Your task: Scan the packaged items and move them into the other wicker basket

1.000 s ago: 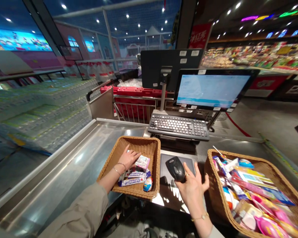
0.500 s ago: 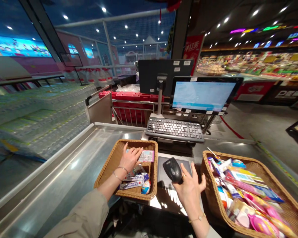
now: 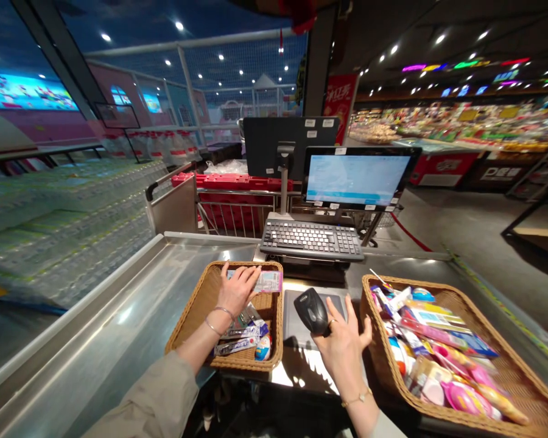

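My left hand (image 3: 235, 291) reaches into the small wicker basket (image 3: 196, 313) on the left and lies on a pink and white packet (image 3: 268, 281) at its far side, fingers stretched over it. Several snack bars and a small egg-shaped sweet (image 3: 263, 348) lie nearer me in that basket. My right hand (image 3: 344, 344) holds a black barcode scanner (image 3: 312, 310) above the dark scanner pad (image 3: 296, 322), with the other fingers spread.
A large wicker basket (image 3: 525, 380) full of colourful packets stands at the right. Behind the pad are a keyboard (image 3: 311, 239) and a lit till screen (image 3: 355, 179). A steel counter (image 3: 119, 328) runs left, red trolleys (image 3: 231, 198) beyond.
My left hand has slid the pink packet from the middle of the small basket to its far edge. My right hand has kept the scanner over the pad. The view has shifted slightly.
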The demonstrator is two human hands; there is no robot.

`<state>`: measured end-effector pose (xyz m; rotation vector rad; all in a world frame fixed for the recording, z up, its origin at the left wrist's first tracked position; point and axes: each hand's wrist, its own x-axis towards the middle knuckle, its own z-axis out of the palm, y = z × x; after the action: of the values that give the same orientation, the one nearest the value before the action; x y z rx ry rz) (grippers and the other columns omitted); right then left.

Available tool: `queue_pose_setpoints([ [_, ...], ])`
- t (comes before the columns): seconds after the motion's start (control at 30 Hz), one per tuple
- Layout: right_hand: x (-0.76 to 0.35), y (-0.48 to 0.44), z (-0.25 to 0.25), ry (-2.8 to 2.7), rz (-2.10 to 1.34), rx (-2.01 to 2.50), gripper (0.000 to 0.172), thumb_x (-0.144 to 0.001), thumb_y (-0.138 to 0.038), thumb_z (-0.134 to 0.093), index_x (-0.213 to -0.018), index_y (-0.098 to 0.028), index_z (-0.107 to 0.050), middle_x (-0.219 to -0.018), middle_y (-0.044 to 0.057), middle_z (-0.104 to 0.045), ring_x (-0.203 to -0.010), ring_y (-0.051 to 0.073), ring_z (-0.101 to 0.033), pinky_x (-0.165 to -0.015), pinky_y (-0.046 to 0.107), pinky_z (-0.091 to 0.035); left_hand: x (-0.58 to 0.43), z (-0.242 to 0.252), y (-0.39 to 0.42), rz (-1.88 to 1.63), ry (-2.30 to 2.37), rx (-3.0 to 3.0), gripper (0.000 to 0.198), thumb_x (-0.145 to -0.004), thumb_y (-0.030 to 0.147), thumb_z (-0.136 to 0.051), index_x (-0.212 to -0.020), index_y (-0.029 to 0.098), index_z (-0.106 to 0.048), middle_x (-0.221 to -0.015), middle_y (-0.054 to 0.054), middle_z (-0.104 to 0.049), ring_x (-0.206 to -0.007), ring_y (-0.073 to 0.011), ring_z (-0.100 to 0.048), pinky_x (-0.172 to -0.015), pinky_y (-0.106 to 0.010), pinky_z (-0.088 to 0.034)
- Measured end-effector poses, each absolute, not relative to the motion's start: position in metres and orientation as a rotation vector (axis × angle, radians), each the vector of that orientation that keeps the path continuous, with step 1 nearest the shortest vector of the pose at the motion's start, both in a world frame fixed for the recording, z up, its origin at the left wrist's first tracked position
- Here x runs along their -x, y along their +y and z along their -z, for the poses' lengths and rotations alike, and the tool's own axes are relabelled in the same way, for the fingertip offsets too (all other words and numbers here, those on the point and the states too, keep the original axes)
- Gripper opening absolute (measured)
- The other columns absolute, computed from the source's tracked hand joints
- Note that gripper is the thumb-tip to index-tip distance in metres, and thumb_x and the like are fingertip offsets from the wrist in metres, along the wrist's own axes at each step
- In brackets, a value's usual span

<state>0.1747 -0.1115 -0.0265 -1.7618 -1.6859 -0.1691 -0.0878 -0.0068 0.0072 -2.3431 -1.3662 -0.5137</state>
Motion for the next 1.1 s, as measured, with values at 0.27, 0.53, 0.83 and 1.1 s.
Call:
queue_pose_setpoints([
  [0.27, -0.172, -0.113, 0.011, -1.626, 0.16, 1.803, 0.02, -0.075, -0.026, -0.055, -0.088, -0.025, -0.07, -0.122, 0.002, -0.066, -0.136, 0.033, -0.036, -0.109, 0.062, -0.008, 0.058, -0.007, -0.006, 0.581, -1.283, 2.388, 0.056, -0.084, 0.034, -0.064, -0.138, 0.029, -0.048, -0.123, -0.008, -0.066, -0.11, -0.0262, -0.058, -0.116, -0.061, -0.006],
  [0.53, -0.175, -0.115, 0.009, -1.597, 0.17, 1.815, 0.02, -0.073, -0.023, -0.057, -0.088, -0.026, -0.069, -0.121, 0.002, -0.066, -0.137, 0.032, -0.035, -0.11, 0.061, -0.007, 0.04, -0.006, -0.001, 0.602, -1.237, 2.405, 0.053, -0.083, 0.034, -0.065, -0.134, 0.03, -0.051, -0.122, -0.005, -0.067, -0.11, -0.0248, -0.059, -0.116, -0.06, -0.003],
  [0.83, -0.179, -0.117, 0.004, -1.564, 0.137, 1.848, 0.019, -0.072, -0.023, -0.056, -0.085, -0.027, -0.069, -0.122, 0.0, -0.066, -0.137, 0.031, -0.034, -0.11, 0.059, -0.009, 0.028, -0.004, 0.003, 0.599, -1.25, 2.461, 0.059, -0.082, 0.034, -0.065, -0.138, 0.03, -0.047, -0.123, -0.007, -0.066, -0.112, -0.0267, -0.057, -0.115, -0.061, -0.005],
  [1.1, -0.183, -0.119, 0.003, -1.597, 0.168, 1.848, 0.021, -0.073, -0.024, -0.055, -0.088, -0.026, -0.07, -0.122, 0.002, -0.066, -0.137, 0.032, -0.033, -0.109, 0.06, -0.006, 0.02, -0.006, 0.005, 0.608, -1.247, 2.486, 0.058, -0.083, 0.034, -0.064, -0.139, 0.031, -0.046, -0.124, -0.008, -0.065, -0.113, -0.028, -0.056, -0.114, -0.063, -0.008],
])
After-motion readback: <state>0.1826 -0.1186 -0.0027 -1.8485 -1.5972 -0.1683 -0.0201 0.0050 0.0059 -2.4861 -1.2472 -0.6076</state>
